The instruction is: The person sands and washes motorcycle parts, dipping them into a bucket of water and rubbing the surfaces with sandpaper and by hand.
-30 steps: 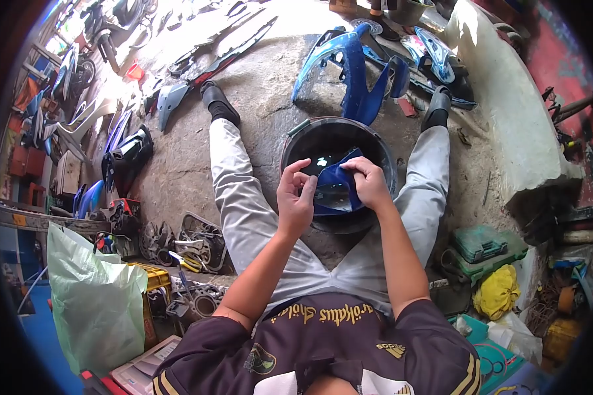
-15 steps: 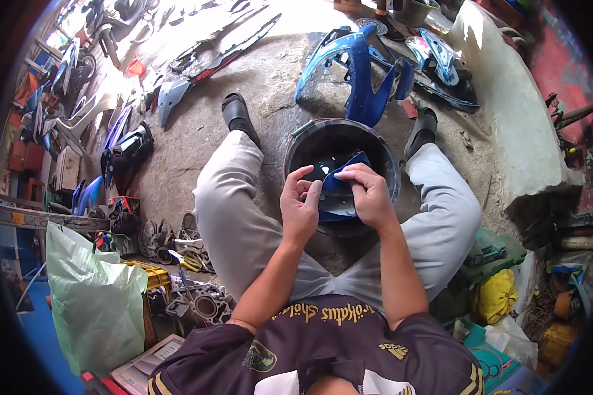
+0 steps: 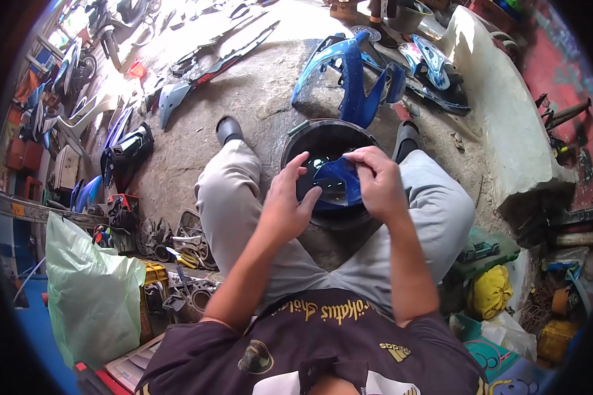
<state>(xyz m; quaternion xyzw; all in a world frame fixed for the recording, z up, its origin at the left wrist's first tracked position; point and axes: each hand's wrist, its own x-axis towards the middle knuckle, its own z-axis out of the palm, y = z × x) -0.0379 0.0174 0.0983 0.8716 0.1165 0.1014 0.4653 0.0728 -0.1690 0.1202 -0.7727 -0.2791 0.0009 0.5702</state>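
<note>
Nearest, a dark shirt (image 3: 336, 329) with yellow lettering is seen, and beyond it pale grey trousers (image 3: 234, 187), the knees spread to either side. To the left, a light green plastic bag (image 3: 92, 289) is stood in front of a yellow crate (image 3: 155, 273); to the right, a yellow bundle (image 3: 491, 293) is placed beside a green case (image 3: 487, 250).

Between the knees, the grip of the left hand (image 3: 286, 201) is opened wide, thumb and fingers parted, near the left edge of a blue plastic piece (image 3: 339, 176); whether that edge is touched cannot be told. The blue plastic piece is held at its upper right by the right hand (image 3: 381, 184), whose grip is closed narrowly on it, over the mouth of a dark bucket (image 3: 336, 135).

Just past the bucket, a larger blue panel (image 3: 357, 105) is laid on the concrete floor (image 3: 257, 92). Farther off, a long dark panel (image 3: 227, 60) is spread to the left, and a motorcycle (image 3: 105, 33) is parked in the far left corner.
</note>
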